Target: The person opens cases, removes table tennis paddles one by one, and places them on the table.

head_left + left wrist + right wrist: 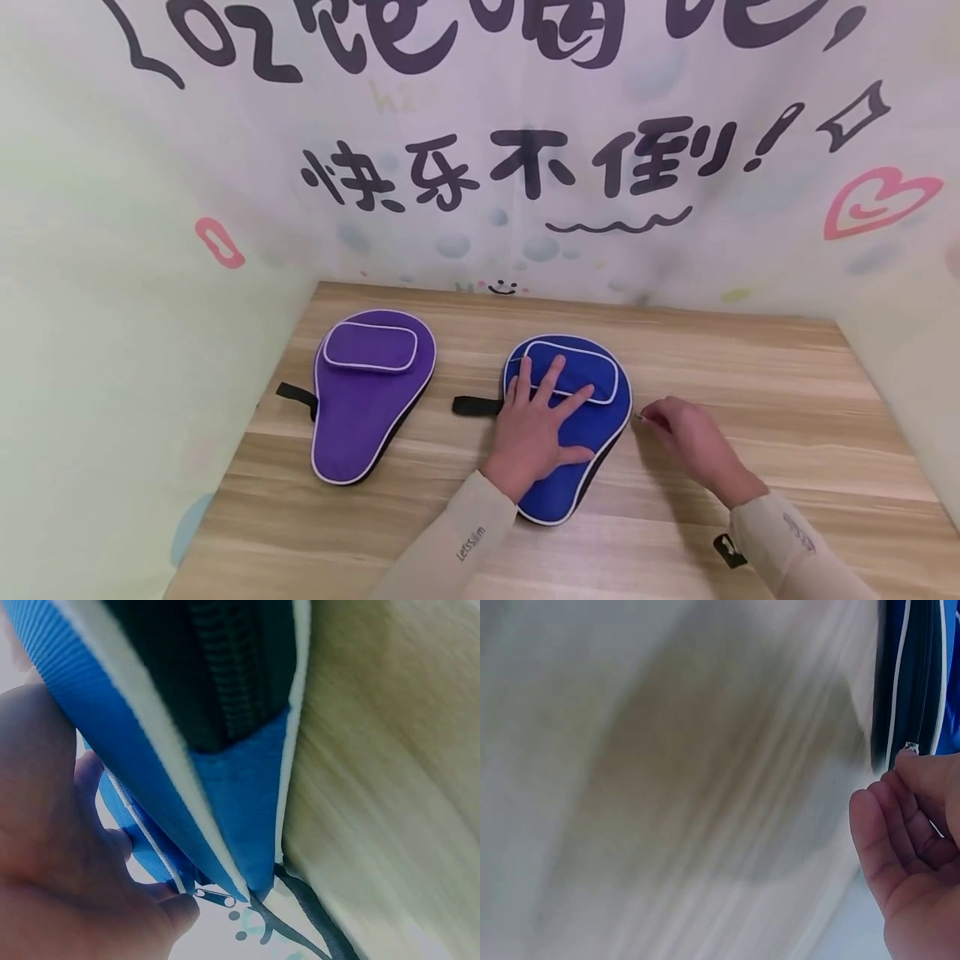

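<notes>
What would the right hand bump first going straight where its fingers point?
Probably the blue paddle case, just ahead of the right hand pinching the case's zipper pull; depth is unclear.

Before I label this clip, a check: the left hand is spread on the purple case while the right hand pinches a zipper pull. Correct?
No: the head view shows the left hand spread on the blue case, not the purple one. The rest holds.
</notes>
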A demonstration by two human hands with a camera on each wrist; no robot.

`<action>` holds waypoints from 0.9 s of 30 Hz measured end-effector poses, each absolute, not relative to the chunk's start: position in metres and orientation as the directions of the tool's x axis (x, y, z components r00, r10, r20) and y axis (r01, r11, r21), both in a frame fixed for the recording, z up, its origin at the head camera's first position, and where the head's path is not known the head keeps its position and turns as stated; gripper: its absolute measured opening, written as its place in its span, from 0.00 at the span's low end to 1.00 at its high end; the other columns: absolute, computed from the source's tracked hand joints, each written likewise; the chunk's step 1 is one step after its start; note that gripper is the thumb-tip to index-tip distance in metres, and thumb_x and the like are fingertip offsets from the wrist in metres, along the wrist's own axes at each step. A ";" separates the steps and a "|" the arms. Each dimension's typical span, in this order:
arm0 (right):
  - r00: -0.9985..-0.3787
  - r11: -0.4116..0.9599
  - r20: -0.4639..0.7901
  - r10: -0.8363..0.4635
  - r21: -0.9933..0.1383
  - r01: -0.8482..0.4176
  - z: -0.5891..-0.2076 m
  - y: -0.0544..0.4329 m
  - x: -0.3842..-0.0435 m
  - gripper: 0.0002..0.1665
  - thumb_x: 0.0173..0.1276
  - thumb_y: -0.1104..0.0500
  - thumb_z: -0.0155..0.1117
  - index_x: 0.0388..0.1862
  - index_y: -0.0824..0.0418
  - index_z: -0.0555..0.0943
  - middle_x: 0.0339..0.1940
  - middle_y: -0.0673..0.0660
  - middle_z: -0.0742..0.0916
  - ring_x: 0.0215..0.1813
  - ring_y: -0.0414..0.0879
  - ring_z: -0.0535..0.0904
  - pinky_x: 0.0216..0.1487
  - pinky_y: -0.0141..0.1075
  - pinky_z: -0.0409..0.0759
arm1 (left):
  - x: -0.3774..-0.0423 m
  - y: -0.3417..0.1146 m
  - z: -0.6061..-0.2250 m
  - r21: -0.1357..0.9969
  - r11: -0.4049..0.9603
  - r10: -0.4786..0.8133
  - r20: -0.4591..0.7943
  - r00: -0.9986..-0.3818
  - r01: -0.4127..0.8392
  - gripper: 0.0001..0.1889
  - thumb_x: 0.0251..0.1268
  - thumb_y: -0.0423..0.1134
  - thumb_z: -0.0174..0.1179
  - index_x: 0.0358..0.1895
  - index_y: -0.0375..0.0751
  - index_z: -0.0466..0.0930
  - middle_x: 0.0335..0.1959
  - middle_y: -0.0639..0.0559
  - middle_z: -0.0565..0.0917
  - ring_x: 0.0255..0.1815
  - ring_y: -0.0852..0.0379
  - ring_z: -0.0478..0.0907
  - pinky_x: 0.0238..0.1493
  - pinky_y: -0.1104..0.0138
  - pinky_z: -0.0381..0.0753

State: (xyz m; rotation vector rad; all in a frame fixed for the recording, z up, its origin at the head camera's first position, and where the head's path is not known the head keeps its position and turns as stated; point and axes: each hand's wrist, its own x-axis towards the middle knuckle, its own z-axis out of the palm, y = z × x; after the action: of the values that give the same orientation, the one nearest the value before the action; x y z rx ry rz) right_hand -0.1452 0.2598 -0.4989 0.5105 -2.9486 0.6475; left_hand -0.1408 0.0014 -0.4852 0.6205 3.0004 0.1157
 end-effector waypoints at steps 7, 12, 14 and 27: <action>-0.939 0.836 0.154 -0.308 -0.428 -0.344 -0.502 0.251 -0.123 0.03 0.64 0.68 0.71 0.33 0.61 0.86 0.30 0.49 0.87 0.33 0.36 0.80 0.34 0.33 0.82 | -0.141 0.002 -0.485 0.099 0.914 0.400 -0.053 -0.915 0.394 0.47 0.55 0.82 0.51 0.79 0.82 0.46 0.87 0.54 0.38 0.86 0.31 0.36 0.82 0.44 0.55; -0.935 0.817 0.178 -0.306 -0.455 -0.353 -0.504 0.240 -0.109 0.06 0.62 0.70 0.72 0.33 0.59 0.87 0.29 0.47 0.86 0.31 0.31 0.77 0.32 0.30 0.80 | -0.141 0.002 -0.485 0.103 0.915 0.398 -0.060 -0.915 0.391 0.47 0.56 0.82 0.51 0.79 0.82 0.46 0.87 0.54 0.37 0.86 0.32 0.35 0.83 0.44 0.54; -0.930 0.808 0.198 -0.311 -0.460 -0.368 -0.505 0.235 -0.103 0.07 0.61 0.70 0.73 0.32 0.58 0.87 0.28 0.46 0.86 0.31 0.29 0.76 0.31 0.29 0.79 | -0.142 0.002 -0.486 0.104 0.914 0.398 -0.060 -0.915 0.391 0.47 0.56 0.82 0.51 0.79 0.82 0.46 0.87 0.54 0.37 0.86 0.32 0.35 0.82 0.44 0.55; -0.904 0.733 0.229 -0.362 -0.529 -0.428 -0.509 0.205 -0.067 0.12 0.58 0.70 0.75 0.32 0.53 0.86 0.29 0.40 0.84 0.32 0.24 0.73 0.30 0.26 0.77 | -0.143 0.002 -0.488 0.128 0.918 0.383 -0.044 -0.923 0.375 0.45 0.58 0.81 0.50 0.80 0.81 0.47 0.87 0.53 0.38 0.86 0.31 0.35 0.81 0.44 0.57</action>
State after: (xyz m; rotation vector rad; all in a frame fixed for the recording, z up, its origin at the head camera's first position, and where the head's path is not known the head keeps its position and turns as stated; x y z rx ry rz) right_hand -0.0666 0.2052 -0.5091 0.6450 -2.8202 0.9033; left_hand -0.1426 0.0023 -0.4878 0.5947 3.0100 0.1810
